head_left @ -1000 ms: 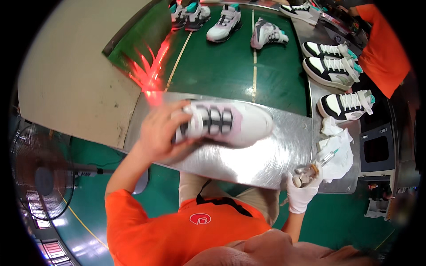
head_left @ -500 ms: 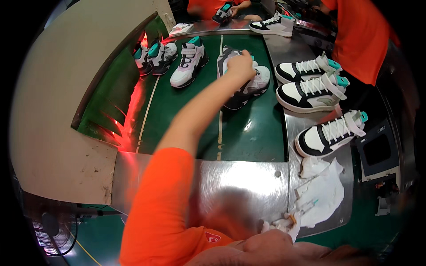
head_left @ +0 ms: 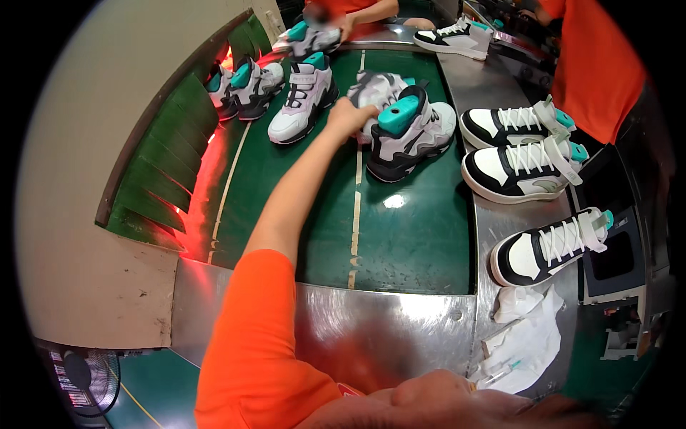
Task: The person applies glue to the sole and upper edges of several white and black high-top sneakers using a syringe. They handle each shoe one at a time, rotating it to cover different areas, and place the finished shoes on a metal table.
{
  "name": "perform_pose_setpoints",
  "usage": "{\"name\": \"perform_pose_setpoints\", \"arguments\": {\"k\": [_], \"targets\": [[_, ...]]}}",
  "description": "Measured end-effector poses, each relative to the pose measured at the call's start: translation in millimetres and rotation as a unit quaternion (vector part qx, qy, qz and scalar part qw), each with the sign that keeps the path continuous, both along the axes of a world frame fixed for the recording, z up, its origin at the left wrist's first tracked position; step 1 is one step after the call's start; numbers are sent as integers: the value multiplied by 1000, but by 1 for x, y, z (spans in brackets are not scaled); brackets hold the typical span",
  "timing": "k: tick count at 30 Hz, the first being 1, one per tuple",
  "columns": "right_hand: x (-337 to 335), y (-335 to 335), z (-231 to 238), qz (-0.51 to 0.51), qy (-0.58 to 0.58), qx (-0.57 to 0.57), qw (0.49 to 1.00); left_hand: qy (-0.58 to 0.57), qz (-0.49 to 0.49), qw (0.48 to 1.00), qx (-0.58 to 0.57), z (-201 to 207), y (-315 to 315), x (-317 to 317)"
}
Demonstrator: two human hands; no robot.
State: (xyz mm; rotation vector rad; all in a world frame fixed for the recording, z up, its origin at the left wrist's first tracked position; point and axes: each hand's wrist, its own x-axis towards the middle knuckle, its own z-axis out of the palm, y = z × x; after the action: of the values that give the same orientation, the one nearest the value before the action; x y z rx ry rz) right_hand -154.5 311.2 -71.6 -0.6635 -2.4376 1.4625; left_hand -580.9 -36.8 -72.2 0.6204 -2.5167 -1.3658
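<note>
Green belt (head_left: 407,236) running between metal edges, pale tape lines crossing its surface; near metal ledge (head_left: 439,314) shining. Beige housing (head_left: 78,179) standing at left, green flap curtain (head_left: 157,179) hanging off it, red light (head_left: 194,229) glowing through the slits. Fan (head_left: 93,379) standing low left above green floor (head_left: 146,379). Three black-and-white sneakers (head_left: 525,171) sitting along the right rail (head_left: 486,232), crumpled white cloth (head_left: 539,343) and syringe (head_left: 500,375) lying nearer. Left hand (head_left: 349,118) reaching over the belt, fingers partly curled against the gray camo shoe (head_left: 371,91); cannot tell if gripping. That shoe is resting mid-belt, right beside the teal-insert shoe (head_left: 411,139). Right hand is hiding behind the head; cannot tell its state.

Versus half a second ago: left hand is sitting farther left, no longer covering the teal-insert shoe's top, which is now showing. Co-worker's shoe (head_left: 314,41) is now hanging over the belt's far left end, by the co-worker's hand (head_left: 346,28); before, it was showing beyond the far edge.
</note>
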Motion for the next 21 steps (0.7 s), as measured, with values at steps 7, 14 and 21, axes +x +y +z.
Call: {"name": "perform_pose_setpoints", "arguments": {"k": [7,14,21], "targets": [[-8,5,-7,37,17,-5,999,-5,-133,835,534,-21,-57,37],[-11,2,-16,55,37,4,998,128,-11,926,-354,31,-114,98],[-9,9,-12,28,18,-41,999,70,-41,964,-254,-49,-150,17]]}}
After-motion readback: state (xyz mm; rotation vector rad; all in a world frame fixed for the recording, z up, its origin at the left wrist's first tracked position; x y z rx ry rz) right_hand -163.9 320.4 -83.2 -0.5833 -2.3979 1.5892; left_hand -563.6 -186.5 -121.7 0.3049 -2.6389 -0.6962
